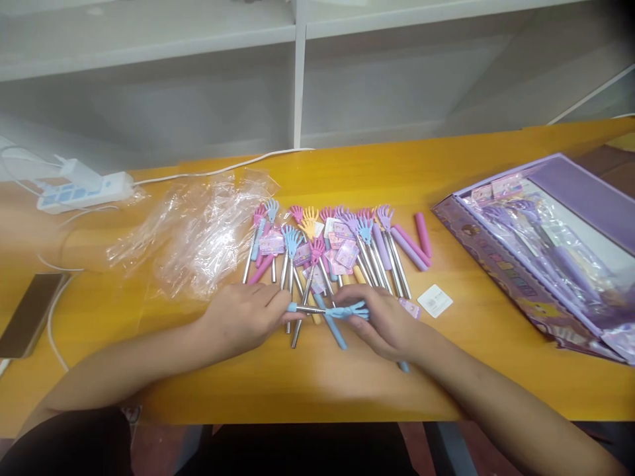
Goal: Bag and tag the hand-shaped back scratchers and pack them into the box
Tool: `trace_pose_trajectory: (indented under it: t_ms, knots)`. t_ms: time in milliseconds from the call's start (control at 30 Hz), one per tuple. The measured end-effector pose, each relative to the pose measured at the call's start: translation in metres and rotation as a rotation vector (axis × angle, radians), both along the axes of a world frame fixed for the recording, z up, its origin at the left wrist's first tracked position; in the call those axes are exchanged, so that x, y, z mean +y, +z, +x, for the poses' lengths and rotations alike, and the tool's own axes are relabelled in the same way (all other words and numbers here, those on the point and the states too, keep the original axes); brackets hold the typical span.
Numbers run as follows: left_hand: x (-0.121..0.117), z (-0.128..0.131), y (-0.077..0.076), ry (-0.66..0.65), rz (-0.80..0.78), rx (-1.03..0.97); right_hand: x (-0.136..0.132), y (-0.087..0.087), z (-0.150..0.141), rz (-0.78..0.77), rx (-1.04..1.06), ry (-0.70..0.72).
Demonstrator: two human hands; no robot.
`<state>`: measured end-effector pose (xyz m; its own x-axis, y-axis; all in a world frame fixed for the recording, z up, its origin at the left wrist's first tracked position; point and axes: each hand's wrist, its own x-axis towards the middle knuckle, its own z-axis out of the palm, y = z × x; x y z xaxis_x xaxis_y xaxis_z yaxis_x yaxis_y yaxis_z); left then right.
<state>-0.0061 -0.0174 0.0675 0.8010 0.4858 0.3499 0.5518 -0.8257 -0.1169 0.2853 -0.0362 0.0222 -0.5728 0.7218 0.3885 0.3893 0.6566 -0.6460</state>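
A blue back scratcher (310, 309) with a metal shaft lies sideways between my two hands, above the table's near half. My left hand (253, 314) is closed around its blue handle, most of which the fingers hide. At the other end, my right hand (384, 317) grips the blue claw-shaped head between thumb and fingers. Just beyond lie several more back scratchers (317, 251) with pink, yellow, blue and purple claw heads and bare metal shafts. Loose coloured handle sleeves (409, 248) and small printed tags (347, 253) are mixed among them.
Crumpled clear plastic bags (208, 231) lie at the left. On the right stands an open purple display box (501, 277) holding bagged back scratchers. A white power strip (84, 192) with cables, a phone-like brown slab (30, 314) and a white card (435, 301) are on the table.
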Motion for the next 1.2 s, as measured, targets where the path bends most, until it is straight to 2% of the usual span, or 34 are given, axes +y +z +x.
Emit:
trace_pose_trajectory:
  t_ms: [300,467,767,933,1100,1200]
  knots:
    - [0.003,0.001,-0.005,-0.027,-0.017,0.042,0.009,-0.005,0.004,-0.045,-0.066,0.007]
    - [0.004,-0.002,-0.009,-0.066,-0.034,0.063,0.011,-0.004,0.006,-0.112,0.006,0.041]
    - [0.014,-0.005,0.006,-0.111,-0.055,0.088,0.012,0.006,0.008,-0.314,0.172,0.038]
    - [0.027,-0.015,0.022,-0.158,0.021,0.059,0.011,0.005,0.018,-0.433,0.402,0.001]
    - [0.049,-0.037,0.035,-0.035,-0.034,0.049,0.023,0.012,0.034,-0.489,0.827,-0.185]
    - [0.061,-0.044,0.037,-0.022,0.011,0.034,0.032,0.016,0.04,-0.534,0.973,-0.244]
